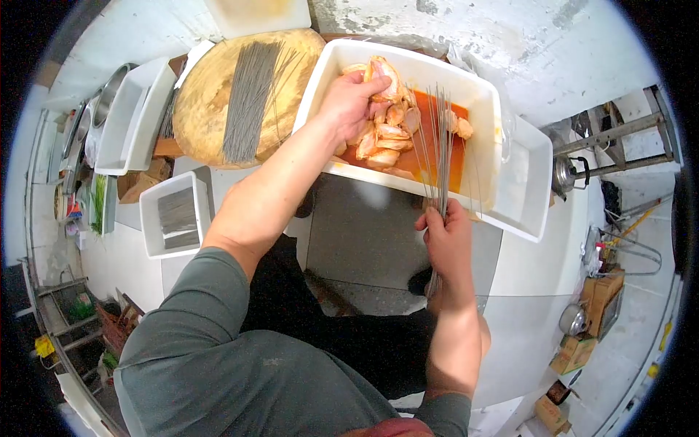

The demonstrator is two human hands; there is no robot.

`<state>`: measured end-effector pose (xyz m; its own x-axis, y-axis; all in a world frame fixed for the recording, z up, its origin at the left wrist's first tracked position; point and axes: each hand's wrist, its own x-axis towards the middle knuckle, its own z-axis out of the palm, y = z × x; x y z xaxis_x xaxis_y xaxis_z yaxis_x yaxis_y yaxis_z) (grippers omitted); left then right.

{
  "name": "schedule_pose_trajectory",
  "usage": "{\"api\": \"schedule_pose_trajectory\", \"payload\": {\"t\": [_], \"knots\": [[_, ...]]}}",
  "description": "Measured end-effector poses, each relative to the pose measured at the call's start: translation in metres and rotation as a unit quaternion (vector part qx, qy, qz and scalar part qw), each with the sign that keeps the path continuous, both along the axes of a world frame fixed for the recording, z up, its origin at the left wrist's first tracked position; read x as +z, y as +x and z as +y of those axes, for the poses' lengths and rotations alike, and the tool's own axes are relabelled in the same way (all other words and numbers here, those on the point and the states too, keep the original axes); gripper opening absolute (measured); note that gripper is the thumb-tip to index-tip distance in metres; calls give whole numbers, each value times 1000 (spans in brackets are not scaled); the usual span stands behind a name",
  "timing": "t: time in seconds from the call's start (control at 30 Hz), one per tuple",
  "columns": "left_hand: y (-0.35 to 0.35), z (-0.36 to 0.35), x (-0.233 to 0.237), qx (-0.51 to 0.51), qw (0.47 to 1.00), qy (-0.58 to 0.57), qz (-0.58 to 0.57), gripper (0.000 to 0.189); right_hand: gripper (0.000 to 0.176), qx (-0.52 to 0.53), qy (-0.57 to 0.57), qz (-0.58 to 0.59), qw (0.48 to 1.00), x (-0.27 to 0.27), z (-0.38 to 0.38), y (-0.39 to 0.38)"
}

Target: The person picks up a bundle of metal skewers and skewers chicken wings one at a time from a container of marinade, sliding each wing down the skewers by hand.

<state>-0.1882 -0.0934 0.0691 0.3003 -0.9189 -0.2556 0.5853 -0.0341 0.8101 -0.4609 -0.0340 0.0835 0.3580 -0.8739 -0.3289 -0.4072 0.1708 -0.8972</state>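
My left hand (348, 108) is closed on a chicken wing (384, 73), thumb on top, over the left part of a white plastic tub (498, 146). Below it, several more marinated chicken wings (386, 142) lie heaped in reddish-orange liquid (444, 160). In front of the tub, my right hand (445, 237) is wrapped around a bundle of thin metal skewers (442, 164). Their upper ends fan out over the liquid, and a few stand apart from the bundle. A small clump of meat (459, 125) sits at the tub's right side, behind the skewers.
A round wooden chopping block (204, 109) left of the tub bears a pile of skewers (251, 102). A smaller white container (149, 226) holds more skewers. Another white tray (535, 182) adjoins the tub's right side. A kettle (564, 175) stands farther right.
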Motion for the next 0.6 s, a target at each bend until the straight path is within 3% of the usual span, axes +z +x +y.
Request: {"api": "schedule_pose_trajectory", "payload": {"t": [0.2, 0.3, 0.6], "knots": [[-1, 0, 4, 32, 999, 9, -10, 28, 11, -1, 26, -26, 999, 2, 4, -1], [-7, 0, 8, 81, 996, -19, 34, 14, 12, 4, 15, -4, 1000, 2, 4, -2], [-5, -1, 4, 71, 997, 3, 10, 19, 15, 9, -25, 48, 998, -1, 2, -2]]}}
